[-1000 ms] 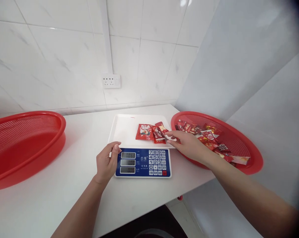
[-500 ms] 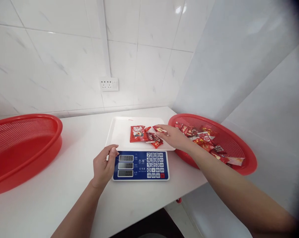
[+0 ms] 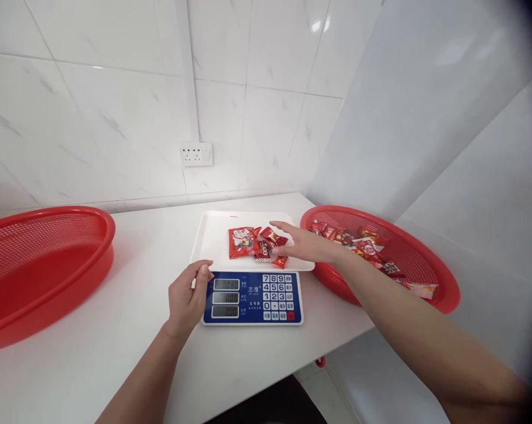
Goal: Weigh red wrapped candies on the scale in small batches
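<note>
A digital scale (image 3: 252, 296) with a blue keypad panel stands on the white counter, its white weighing tray (image 3: 213, 235) holding several red snack packets (image 3: 252, 242). My right hand (image 3: 303, 244) reaches over the tray's right side, fingers stretched out and touching the packets, holding nothing. My left hand (image 3: 187, 297) rests curled against the scale's left front corner, thumb on the panel edge. A red mesh basket (image 3: 429, 265) to the right holds several more red packets (image 3: 363, 247).
A second red mesh basket (image 3: 40, 265) sits at the left of the counter with nothing in it. A wall socket (image 3: 197, 154) is on the tiled wall behind. The counter edge runs below the scale; a white panel wall closes the right side.
My right hand moved left from the basket over the tray, let a packet go among the others and opened its fingers. The left hand stayed at the scale's corner.
</note>
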Motion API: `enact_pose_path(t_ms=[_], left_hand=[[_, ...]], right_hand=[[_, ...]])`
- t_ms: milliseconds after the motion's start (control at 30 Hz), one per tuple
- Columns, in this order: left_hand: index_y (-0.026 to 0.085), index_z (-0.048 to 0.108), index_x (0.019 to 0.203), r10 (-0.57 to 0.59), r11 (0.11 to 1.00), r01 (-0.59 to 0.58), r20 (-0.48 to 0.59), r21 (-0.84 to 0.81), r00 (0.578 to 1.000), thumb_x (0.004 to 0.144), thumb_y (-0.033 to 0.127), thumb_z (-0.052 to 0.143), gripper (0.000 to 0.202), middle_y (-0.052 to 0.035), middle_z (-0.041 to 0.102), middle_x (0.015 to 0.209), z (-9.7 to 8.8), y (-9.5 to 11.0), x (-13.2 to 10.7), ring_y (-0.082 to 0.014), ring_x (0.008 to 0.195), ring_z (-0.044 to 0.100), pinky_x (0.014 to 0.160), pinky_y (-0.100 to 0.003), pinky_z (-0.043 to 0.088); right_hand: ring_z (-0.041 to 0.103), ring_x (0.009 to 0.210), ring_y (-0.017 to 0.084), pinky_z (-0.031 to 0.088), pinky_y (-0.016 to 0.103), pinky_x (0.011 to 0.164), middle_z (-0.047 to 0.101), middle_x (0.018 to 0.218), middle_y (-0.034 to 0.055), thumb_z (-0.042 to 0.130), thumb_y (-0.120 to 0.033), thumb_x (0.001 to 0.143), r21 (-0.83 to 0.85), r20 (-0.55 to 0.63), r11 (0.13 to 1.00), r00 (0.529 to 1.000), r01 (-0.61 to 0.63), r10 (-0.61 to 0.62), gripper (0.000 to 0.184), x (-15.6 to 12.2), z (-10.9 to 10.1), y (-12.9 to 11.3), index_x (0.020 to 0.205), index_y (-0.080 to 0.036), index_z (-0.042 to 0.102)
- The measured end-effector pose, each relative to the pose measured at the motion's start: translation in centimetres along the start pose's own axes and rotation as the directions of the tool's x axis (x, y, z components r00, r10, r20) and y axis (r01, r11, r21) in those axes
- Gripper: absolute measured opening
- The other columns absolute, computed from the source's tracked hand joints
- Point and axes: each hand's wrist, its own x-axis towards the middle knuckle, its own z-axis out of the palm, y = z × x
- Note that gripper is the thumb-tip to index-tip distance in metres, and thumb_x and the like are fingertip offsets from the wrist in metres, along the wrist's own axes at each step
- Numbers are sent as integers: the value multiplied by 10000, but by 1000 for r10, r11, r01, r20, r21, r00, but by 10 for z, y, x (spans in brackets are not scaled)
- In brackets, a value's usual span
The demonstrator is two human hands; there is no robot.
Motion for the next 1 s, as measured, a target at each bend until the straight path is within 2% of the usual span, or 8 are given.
enact_pose_path(t_ms=[167, 467, 533, 633, 700, 733, 867, 1000], left_hand=[[194, 633, 903, 10, 1000, -10, 4, -1, 1000, 873, 354, 436, 255, 8, 637, 658, 0, 1, 1, -110, 626, 615, 615, -226, 503], [191, 630, 895, 2, 1000, -2, -24, 9, 1000, 876, 371, 423, 275, 8, 629, 636, -2, 4, 2, -112, 604, 609, 596, -230, 499], [190, 630, 902, 3, 1000, -3, -27, -9, 1000, 877, 367, 423, 273, 7, 628, 641, -2, 3, 1, -113, 610, 607, 600, -232, 499], [193, 628, 914, 2, 1000, -3, -21, -29, 1000, 878, 364, 424, 269, 6, 630, 656, -1, 0, 1, -113, 625, 608, 613, -234, 501], [193, 627, 914, 3, 1000, -4, -16, -31, 1000, 880, 366, 422, 271, 7, 627, 654, -1, 1, 0, -111, 624, 605, 612, -234, 501], [192, 626, 912, 5, 999, -6, -18, -33, 1000, 881, 365, 420, 271, 7, 627, 653, -2, 3, 0, -110, 622, 604, 611, -233, 501], [190, 627, 885, -5, 999, -1, -124, -44, 992, 885, 350, 428, 256, 9, 630, 664, -13, 17, 7, -97, 623, 590, 626, -224, 492], [195, 621, 914, -32, 996, 53, -276, 70, 961, 880, 386, 428, 274, -5, 647, 734, -42, 25, 25, -113, 700, 608, 692, -257, 496]], right_hand=[[385, 1286, 270, 328, 414, 1052, 380, 1437, 41, 713, -367, 665, -97, 100, 995, 995, 9, 1, 834, -6, -3, -6, 1408, -289, 341], [494, 1190, 248, 399, 428, 985, 508, 1338, 77, 562, -339, 808, 10, -235, 998, 971, 60, -56, 483, -3, 19, -4, 1277, -229, 516], [567, 1093, 230, 451, 412, 924, 586, 1245, 69, 526, -381, 832, 110, -415, 988, 909, 105, -51, 381, -16, 26, -1, 1182, -238, 575], [641, 870, 197, 504, 372, 801, 691, 929, 46, 499, -386, 853, 240, -700, 947, 714, 216, 15, 243, -46, 48, 9, 994, -230, 621], [630, 706, 180, 511, 349, 696, 658, 733, 14, 506, -384, 849, 295, -801, 918, 592, 263, 88, 195, -66, 69, 19, 924, -235, 607], [607, 639, 175, 503, 341, 644, 623, 664, 1, 506, -392, 846, 332, -812, 904, 569, 270, 128, 186, -74, 80, 25, 897, -238, 598], [512, 533, 171, 450, 327, 545, 517, 559, -14, 476, -424, 856, 492, -711, 852, 648, 180, 274, 217, -91, 115, 49, 785, -244, 574], [483, 523, 170, 418, 311, 517, 505, 533, -11, 497, -469, 837, 638, -595, 762, 696, 105, 402, 271, -86, 126, 64, 724, -233, 567]])
